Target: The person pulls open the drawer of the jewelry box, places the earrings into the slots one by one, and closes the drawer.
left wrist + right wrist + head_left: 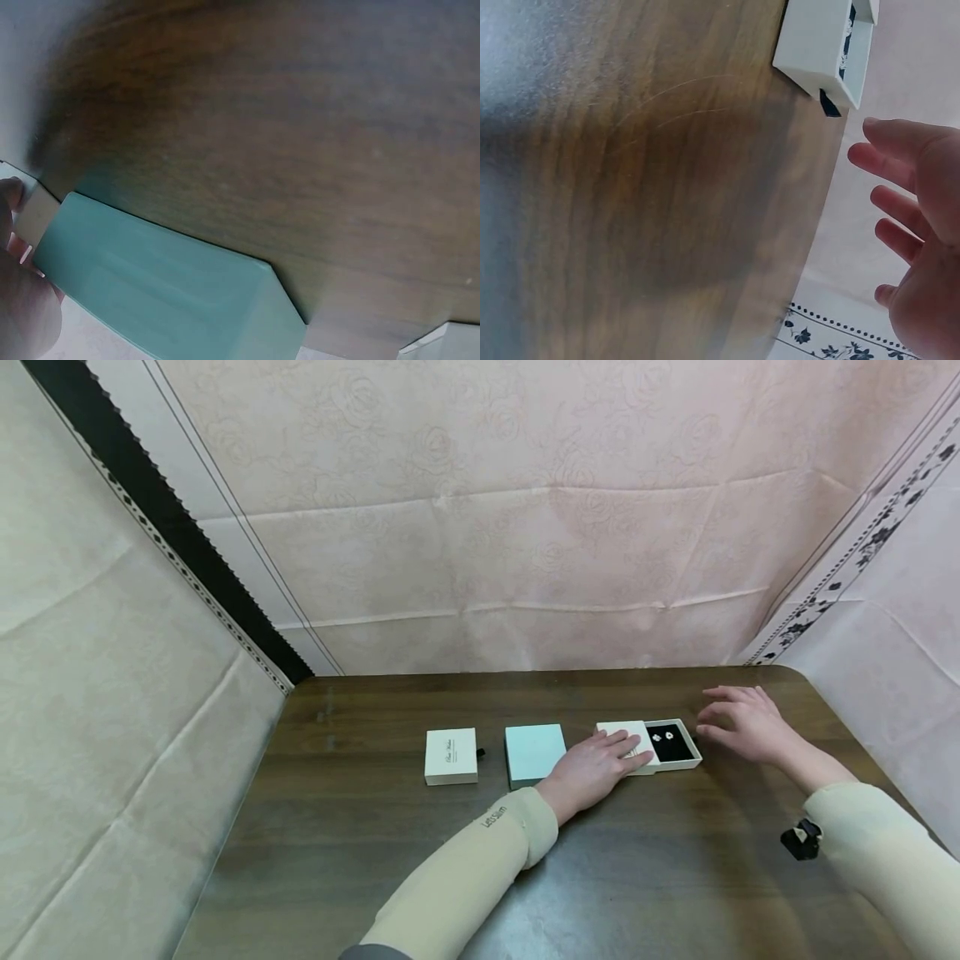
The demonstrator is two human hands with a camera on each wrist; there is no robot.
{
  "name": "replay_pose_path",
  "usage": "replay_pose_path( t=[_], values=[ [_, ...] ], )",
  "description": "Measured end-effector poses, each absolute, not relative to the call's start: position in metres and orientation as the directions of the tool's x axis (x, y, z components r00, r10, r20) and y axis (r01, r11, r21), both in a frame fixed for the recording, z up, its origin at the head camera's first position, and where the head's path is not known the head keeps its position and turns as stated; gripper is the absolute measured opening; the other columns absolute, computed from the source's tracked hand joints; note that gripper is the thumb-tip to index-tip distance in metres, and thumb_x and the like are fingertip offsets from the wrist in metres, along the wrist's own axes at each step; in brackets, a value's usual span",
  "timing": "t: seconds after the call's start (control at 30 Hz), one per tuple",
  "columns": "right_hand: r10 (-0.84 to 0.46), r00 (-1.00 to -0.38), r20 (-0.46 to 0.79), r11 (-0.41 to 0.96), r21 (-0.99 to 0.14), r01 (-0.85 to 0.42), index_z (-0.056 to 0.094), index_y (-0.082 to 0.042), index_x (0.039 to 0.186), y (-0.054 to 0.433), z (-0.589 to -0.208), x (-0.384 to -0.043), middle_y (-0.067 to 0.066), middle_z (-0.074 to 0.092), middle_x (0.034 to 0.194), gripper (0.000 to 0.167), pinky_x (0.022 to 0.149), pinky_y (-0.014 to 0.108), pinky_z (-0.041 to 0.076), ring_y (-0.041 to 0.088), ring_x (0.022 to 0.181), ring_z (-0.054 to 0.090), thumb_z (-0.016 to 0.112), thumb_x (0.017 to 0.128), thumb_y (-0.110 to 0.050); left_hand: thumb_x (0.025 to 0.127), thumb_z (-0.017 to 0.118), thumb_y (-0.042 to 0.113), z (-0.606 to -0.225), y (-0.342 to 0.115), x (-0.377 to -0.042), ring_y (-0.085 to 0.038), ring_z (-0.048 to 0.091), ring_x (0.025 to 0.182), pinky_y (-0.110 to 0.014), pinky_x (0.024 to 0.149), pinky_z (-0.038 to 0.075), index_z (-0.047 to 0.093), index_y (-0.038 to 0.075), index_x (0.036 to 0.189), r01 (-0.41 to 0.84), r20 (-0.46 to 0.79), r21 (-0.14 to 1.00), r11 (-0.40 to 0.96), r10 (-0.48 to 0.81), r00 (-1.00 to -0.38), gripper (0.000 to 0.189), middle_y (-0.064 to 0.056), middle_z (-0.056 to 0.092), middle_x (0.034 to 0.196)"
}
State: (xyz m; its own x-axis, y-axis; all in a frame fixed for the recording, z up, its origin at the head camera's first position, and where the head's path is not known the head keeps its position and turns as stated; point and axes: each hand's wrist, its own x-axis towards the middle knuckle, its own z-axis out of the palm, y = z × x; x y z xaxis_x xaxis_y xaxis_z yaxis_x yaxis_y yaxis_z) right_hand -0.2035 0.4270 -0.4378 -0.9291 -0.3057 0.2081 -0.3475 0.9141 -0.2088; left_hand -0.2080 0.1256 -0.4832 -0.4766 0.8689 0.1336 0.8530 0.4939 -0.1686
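A white drawer-style jewelry box (663, 766) lies at the right of the row, its inner tray (682, 762) slid partly out to the right. Two small pale earrings (663, 737) sit on the tray's black insert (672, 746). My left hand (592, 770) rests over the box's white sleeve with spread fingers on its top. Just past the tray's right end is my right hand (742, 724), relaxed and holding nothing. In the right wrist view its fingertips are apart from the box's black ribbon tab (829, 104).
Left of my left hand, a light blue box (534, 750) stands on the brown wooden table (360, 827). Farther left sits a white box (450, 757) with printed lettering and a black tab. Pale patterned cloth (525, 527) hangs behind the table and along both sides.
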Motion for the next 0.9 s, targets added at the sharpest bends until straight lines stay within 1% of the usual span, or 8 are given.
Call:
replay_pose_path(
  t=[0.13,0.23,0.3,0.53,0.7,0.9],
  values=[
    [-0.321,-0.923,0.212,0.9,-0.235,-0.367,0.081,-0.008,0.095,0.428,-0.442,-0.202,0.033,0.064,0.132,0.008,0.103,0.075,0.034,0.059,0.122,0.053,0.084,0.088,-0.013,0.117,0.042,0.014,-0.483,0.125,-0.208,-0.016,0.043,0.154,-0.034,0.124,0.039,0.047,0.035,0.163,0.855,0.132,-0.164,0.492,0.87,-0.476,0.051,0.002,0.046,0.167],
    [-0.337,-0.914,0.224,0.889,-0.244,-0.388,0.081,-0.009,0.093,0.427,-0.446,-0.202,0.033,0.066,0.129,0.006,0.098,0.069,0.037,0.058,0.119,0.056,0.084,0.088,-0.01,0.117,0.042,0.014,-0.484,0.125,-0.208,-0.016,0.043,0.154,-0.034,0.124,0.038,0.046,0.035,0.164,0.854,0.128,-0.162,0.494,0.869,-0.478,0.051,0.002,0.046,0.167],
    [-0.344,-0.912,0.226,0.885,-0.246,-0.395,0.081,-0.009,0.092,0.428,-0.448,-0.202,0.033,0.067,0.128,0.005,0.097,0.069,0.038,0.057,0.118,0.057,0.084,0.088,-0.009,0.117,0.042,0.014,-0.484,0.125,-0.209,-0.016,0.043,0.154,-0.033,0.124,0.038,0.046,0.035,0.164,0.854,0.126,-0.163,0.495,0.869,-0.479,0.052,0.002,0.046,0.167],
    [-0.335,-0.923,0.189,0.888,-0.264,-0.376,0.081,-0.011,0.09,0.426,-0.452,-0.203,0.033,0.066,0.129,0.003,0.1,0.074,0.035,0.059,0.121,0.054,0.083,0.089,-0.009,0.117,0.042,0.015,-0.484,0.125,-0.209,-0.015,0.041,0.155,-0.033,0.125,0.037,0.043,0.036,0.165,0.851,0.107,-0.164,0.499,0.866,-0.488,0.052,0.003,0.043,0.169],
    [-0.333,-0.932,0.142,0.892,-0.272,-0.361,0.079,-0.01,0.088,0.423,-0.451,-0.204,0.034,0.065,0.131,0.004,0.102,0.071,0.036,0.058,0.123,0.054,0.081,0.091,-0.011,0.117,0.042,0.016,-0.483,0.125,-0.208,-0.015,0.041,0.155,-0.033,0.125,0.037,0.044,0.036,0.165,0.852,0.105,-0.163,0.498,0.867,-0.487,0.052,0.004,0.043,0.169],
    [-0.336,-0.935,0.114,0.891,-0.283,-0.355,0.078,-0.013,0.085,0.421,-0.451,-0.205,0.034,0.064,0.133,0.009,0.104,0.07,0.035,0.059,0.125,0.053,0.08,0.093,-0.008,0.117,0.042,0.016,-0.484,0.125,-0.209,-0.015,0.041,0.155,-0.033,0.125,0.037,0.044,0.036,0.164,0.853,0.111,-0.163,0.497,0.868,-0.484,0.051,0.004,0.044,0.169]
  ],
)
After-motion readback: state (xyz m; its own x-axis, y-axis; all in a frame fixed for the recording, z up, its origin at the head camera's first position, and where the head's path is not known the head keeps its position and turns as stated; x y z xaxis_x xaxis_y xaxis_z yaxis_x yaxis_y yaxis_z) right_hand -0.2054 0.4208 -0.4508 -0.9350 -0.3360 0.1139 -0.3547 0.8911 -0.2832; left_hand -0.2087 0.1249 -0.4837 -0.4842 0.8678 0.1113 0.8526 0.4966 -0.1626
